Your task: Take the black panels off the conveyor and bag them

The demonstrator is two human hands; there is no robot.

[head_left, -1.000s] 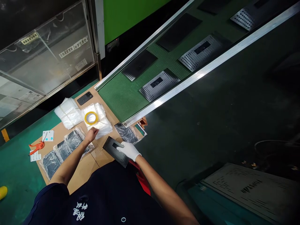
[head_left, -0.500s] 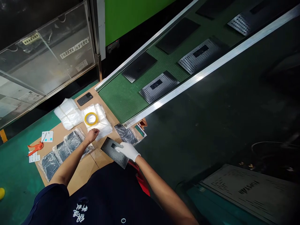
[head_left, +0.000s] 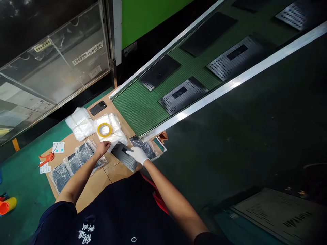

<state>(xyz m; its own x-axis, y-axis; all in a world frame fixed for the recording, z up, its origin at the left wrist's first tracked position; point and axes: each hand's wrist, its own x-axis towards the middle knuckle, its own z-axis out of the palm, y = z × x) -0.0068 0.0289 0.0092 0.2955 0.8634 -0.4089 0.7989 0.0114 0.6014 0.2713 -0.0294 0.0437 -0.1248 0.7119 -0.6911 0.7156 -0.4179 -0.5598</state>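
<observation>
My right hand, in a white glove, grips a dark perforated panel by its right side. The panel's far end lies at the near edge of a stack of clear plastic bags. My bare left hand is closed at that edge, its fingers pinching a bag just left of the panel. On the stack sits a roll of yellow tape. Below my left forearm, several bagged dark panels lie in an overlapping row.
A green conveyor with metal rails carries several perforated panels at upper right. Another bag stack, a phone, an orange-handled tool and label sheets rest on the bench. A bagged panel lies under the conveyor's end.
My right hand has moved the panel up and forward, to the edge of the bag stack. My left hand stays by the bags. The whole view has shifted slightly.
</observation>
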